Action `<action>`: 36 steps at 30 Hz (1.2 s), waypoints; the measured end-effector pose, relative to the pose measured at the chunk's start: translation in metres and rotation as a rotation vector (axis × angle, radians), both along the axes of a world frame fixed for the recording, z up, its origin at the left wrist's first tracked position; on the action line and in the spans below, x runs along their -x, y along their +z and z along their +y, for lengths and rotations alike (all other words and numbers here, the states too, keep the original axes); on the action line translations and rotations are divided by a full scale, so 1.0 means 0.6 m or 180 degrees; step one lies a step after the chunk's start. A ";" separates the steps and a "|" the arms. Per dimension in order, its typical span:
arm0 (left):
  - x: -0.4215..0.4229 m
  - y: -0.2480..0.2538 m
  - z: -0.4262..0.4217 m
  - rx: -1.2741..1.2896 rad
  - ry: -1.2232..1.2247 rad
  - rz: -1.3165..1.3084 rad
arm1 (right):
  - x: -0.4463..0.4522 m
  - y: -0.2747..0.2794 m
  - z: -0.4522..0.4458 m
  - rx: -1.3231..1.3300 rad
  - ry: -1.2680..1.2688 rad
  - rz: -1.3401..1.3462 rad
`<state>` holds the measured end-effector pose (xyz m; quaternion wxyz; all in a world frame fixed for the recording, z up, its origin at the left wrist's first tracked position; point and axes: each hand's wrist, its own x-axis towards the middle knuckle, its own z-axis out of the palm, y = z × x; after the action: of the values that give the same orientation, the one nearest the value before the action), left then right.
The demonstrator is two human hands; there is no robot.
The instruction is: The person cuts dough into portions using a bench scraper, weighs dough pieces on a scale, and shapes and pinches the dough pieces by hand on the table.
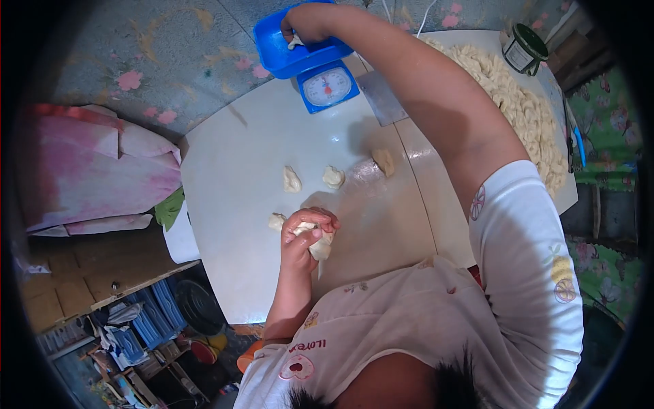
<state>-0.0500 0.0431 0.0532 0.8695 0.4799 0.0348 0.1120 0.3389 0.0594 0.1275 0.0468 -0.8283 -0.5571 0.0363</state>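
My left hand (300, 228) is closed around a lump of pale dough (321, 247), part of which hangs below the fingers. Up at the wall, my right hand (310, 24) reaches into the blue pan (272, 63) of a kitchen scale (328, 86). Its fingers pinch a small dough piece (295, 42); the fingertips are partly hidden. On the white table (238, 177) lie several separate dough pieces, among them one (291, 178) at the left, a rounder one (334, 177) in the middle and another (384, 162) to the right. One more piece (276, 221) sits just beside my left hand.
A large heap of dough (538, 116) covers the table's right side, behind my right arm. A flat metal sheet (381, 99) lies next to the scale. A dark green tub (525, 49) stands at the back right. Pink-and-white cloth (95, 163) is at the left.
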 end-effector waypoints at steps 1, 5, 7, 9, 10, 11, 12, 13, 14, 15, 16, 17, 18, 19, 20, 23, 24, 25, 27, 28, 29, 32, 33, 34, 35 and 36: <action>0.001 0.003 0.000 0.0326 -0.0054 0.0118 | 0.010 0.008 -0.009 -0.0139 -0.0140 0.0110; 0.003 0.004 -0.001 0.0394 -0.0102 0.0121 | 0.051 0.055 -0.045 -0.1482 -0.0776 0.0853; 0.007 0.005 -0.004 -0.0083 0.0116 0.0580 | 0.096 0.096 -0.099 -0.2453 -0.0657 0.1936; 0.004 0.011 -0.009 -0.0292 0.0100 0.0678 | 0.149 0.097 -0.168 -0.2345 -0.0085 0.2241; 0.003 0.011 -0.012 -0.0520 0.0121 0.0782 | 0.176 0.080 -0.204 -0.2025 0.0317 0.2661; 0.007 -0.002 -0.007 -0.0604 -0.0078 0.0843 | 0.209 0.062 -0.244 -0.1697 0.0698 0.3088; 0.002 -0.003 -0.017 -0.0542 -0.0173 0.0848 | 0.256 0.068 -0.286 -0.0974 0.0527 0.2667; -0.006 -0.001 -0.029 -0.1259 -0.0243 0.0907 | 0.292 0.045 -0.321 -0.0589 0.0263 0.3115; -0.009 -0.002 -0.041 -0.1987 -0.0309 0.0961 | 0.311 0.001 -0.359 -0.0577 0.0319 0.2783; -0.010 -0.010 -0.051 -0.2232 -0.0612 0.1023 | 0.325 -0.037 -0.400 -0.0559 0.0401 0.2440; -0.012 -0.017 -0.064 -0.2202 -0.0662 0.1025 | 0.335 -0.053 -0.449 -0.0778 -0.0098 0.2495; -0.017 -0.023 -0.078 -0.3064 -0.0808 0.0740 | 0.343 -0.061 -0.501 -0.0993 -0.0590 0.2526; -0.023 -0.027 -0.095 -0.3916 -0.0931 0.0418 | 0.346 -0.061 -0.551 -0.0985 -0.1215 0.2255; -0.027 -0.020 -0.114 -0.4140 -0.1018 0.0477 | 0.346 -0.061 -0.603 -0.0967 -0.1829 0.1963; -0.032 -0.022 -0.132 -0.4109 -0.1031 0.0454 | 0.342 -0.061 -0.660 -0.0891 -0.2310 0.1597; -0.048 -0.024 -0.172 -0.4396 -0.0807 0.0563 | 0.317 -0.072 -0.817 -0.0797 -0.3660 0.0653; -0.055 -0.025 -0.179 -0.4533 -0.0916 0.0650 | 0.303 -0.092 -0.870 -0.0895 -0.3755 0.0295; -0.060 -0.027 -0.186 -0.4670 -0.1016 0.0743 | 0.300 -0.095 -0.887 -0.1177 -0.3974 0.0436; -0.064 -0.035 -0.198 -0.4775 -0.0931 0.0745 | 0.288 -0.117 -0.918 -0.1488 -0.4202 0.0544; -0.066 -0.041 -0.201 -0.4895 -0.0851 0.0800 | 0.275 -0.146 -0.933 -0.1723 -0.4123 0.0883; -0.068 -0.048 -0.204 -0.4923 -0.0780 0.0803 | 0.271 -0.153 -0.940 -0.1957 -0.4027 0.1227; -0.075 -0.050 -0.216 -0.4866 -0.0508 0.0942 | 0.259 -0.165 -0.900 -0.2005 -0.3745 0.1293; -0.075 -0.051 -0.219 -0.4892 -0.0444 0.0990 | 0.250 -0.167 -0.864 -0.2025 -0.3674 0.1327; -0.076 -0.051 -0.223 -0.4820 -0.0290 0.0981 | 0.244 -0.163 -0.817 -0.2182 -0.3402 0.1041; -0.076 -0.051 -0.225 -0.4752 -0.0126 0.0965 | 0.239 -0.156 -0.763 -0.2347 -0.3123 0.0753; -0.076 -0.052 -0.223 -0.4785 -0.0046 0.1012 | 0.236 -0.146 -0.697 -0.2362 -0.3002 0.0715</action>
<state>-0.0043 -0.0908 0.0221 0.2947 0.9525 0.0707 0.0295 0.1973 -0.3588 0.0397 0.4018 -0.9053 -0.0975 -0.0977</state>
